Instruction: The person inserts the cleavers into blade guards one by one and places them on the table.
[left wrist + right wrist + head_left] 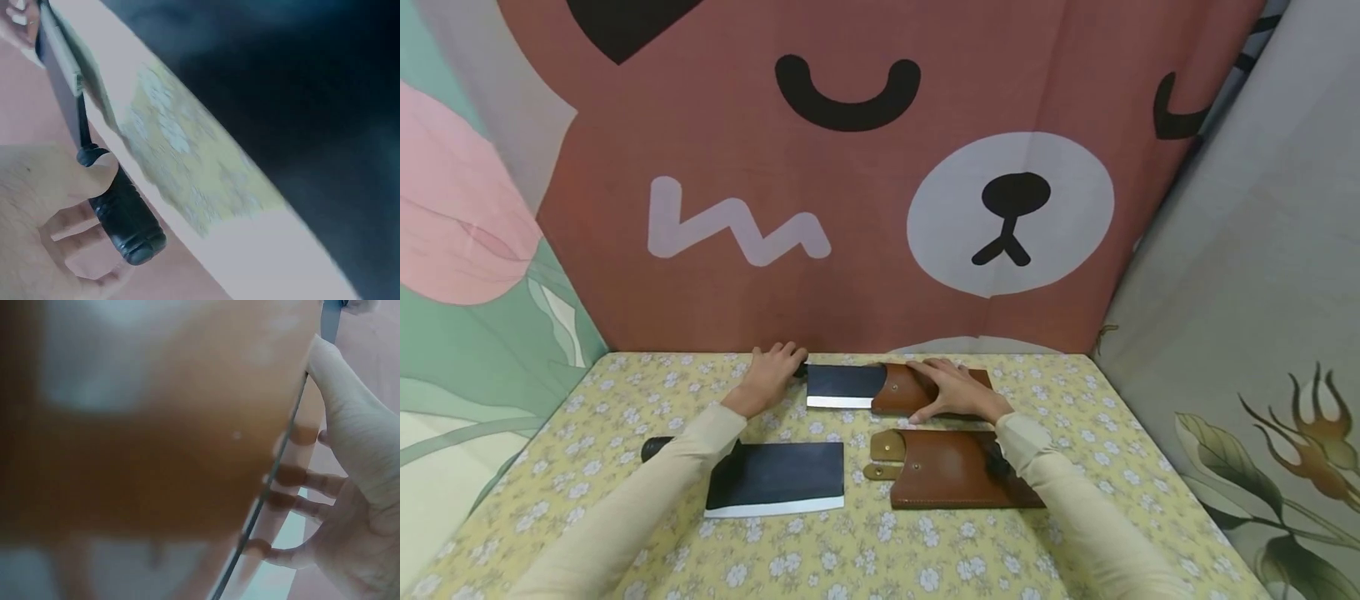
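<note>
Two bare hands work at the far side of a table with a yellow floral cloth, on a broad-bladed cleaver that lies partly inside a brown sheath. The step in hand looks like sliding blade and sheath along each other; whether the blade is going in or coming out cannot be told. The left hand grips the cleaver's black, ridged handle, its thumb across it near the blade. The right hand holds the sheath, fingers bent over its top and thumb at the edge nearer the person. Either way, the next move seems to call for a straight, level pull or push in line with the sheath, its mouth held steady and the fingers clear of the cutting edge. The cleaver's exposed blade is dark and rectangular, with a bright strip along the cutting edge, which faces the person; its handle points left. The sheath is smooth, with a curved mouth and a small metal stud. Nearer the person, a second cleaver lies bare at left, and a second brown sheath lies at right, its tan straps spread toward that cleaver.
</note>
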The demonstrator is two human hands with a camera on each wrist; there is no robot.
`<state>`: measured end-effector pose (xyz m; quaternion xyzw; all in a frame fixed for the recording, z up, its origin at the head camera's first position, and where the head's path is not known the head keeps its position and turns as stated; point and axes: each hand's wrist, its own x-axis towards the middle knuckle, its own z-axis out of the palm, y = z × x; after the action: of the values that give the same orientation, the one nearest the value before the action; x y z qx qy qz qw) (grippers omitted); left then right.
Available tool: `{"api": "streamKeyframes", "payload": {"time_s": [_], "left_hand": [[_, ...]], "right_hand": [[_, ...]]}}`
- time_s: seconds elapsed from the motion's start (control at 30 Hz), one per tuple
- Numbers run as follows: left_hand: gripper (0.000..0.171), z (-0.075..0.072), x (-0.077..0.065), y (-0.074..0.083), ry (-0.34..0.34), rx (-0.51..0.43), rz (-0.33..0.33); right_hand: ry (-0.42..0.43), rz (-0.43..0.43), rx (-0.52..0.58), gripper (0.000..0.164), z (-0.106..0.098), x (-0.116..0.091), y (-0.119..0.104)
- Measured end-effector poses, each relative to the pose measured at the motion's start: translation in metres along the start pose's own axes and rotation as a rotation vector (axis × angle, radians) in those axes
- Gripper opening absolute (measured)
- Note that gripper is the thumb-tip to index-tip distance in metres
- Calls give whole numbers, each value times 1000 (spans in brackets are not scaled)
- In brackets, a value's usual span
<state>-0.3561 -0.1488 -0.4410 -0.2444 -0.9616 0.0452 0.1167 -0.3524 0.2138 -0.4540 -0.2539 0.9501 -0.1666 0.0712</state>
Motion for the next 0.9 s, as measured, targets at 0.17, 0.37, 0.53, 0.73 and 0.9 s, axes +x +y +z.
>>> {"api": "streamKeyframes", "payload": {"time_s": [0.17, 0.37, 0.53, 0.73, 0.9], "left_hand": [[41, 2, 6, 2, -51, -74, -18], [38, 5, 10, 7, -39, -121, -19], [37, 6, 12, 8, -15, -91, 1], [36, 4, 13, 9, 20, -21, 11], [39, 4, 15, 10, -4, -37, 22]], "right_hand": [[-11, -4, 18, 110, 1, 1, 0], [-23, 8, 33, 112, -2, 1, -2], [-35, -2, 31, 111, -7, 1, -2], [-35, -25, 33, 110, -8, 8, -2], [-44, -16, 49, 111, -8, 10, -1]]}}
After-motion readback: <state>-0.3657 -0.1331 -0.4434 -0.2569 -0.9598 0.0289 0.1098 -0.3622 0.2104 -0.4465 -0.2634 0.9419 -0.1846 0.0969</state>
